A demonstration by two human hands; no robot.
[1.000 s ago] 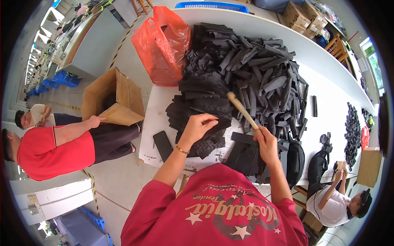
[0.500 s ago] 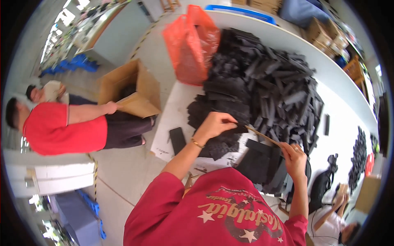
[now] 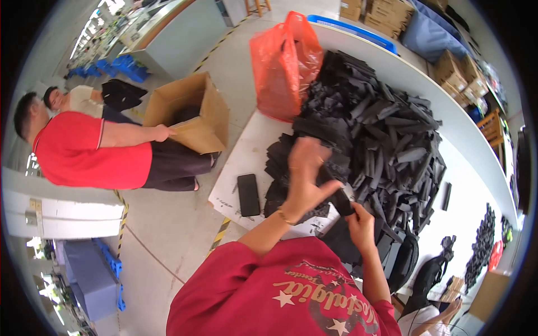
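Left hand: the left hand (image 3: 307,182) has its fingers spread apart, and it looks blurry. It is over the near part of the stack. Its thumb points right, close to the strip; I cannot tell if they touch.
Right hand: the right hand (image 3: 361,227) is clamped on the near end of the strip.
Strip: the black strip (image 3: 342,204) sticks out from the right hand, to the left and away from the body. It is between the two hands, above the table.
Bracelet: a gold bracelet (image 3: 284,217) goes around the left wrist.
Stack: a messy stack (image 3: 277,168) of flat black bits lies under and left of the left hand.
Sheets: dark sheets (image 3: 342,242) lie on the near side, by the right hand.
Big pile: a big pile (image 3: 392,151) of black pieces is farther away and to the right.
Phone: a black phone (image 3: 249,195) lies left of the stack.
Red bag: a thin red bag (image 3: 283,73) stands on the far left part of the table.
Table: the white table (image 3: 235,162) is under all these things.
Box: a brown box (image 3: 216,115) is left of the table. A person in a red shirt (image 3: 98,151) has a hand on it.
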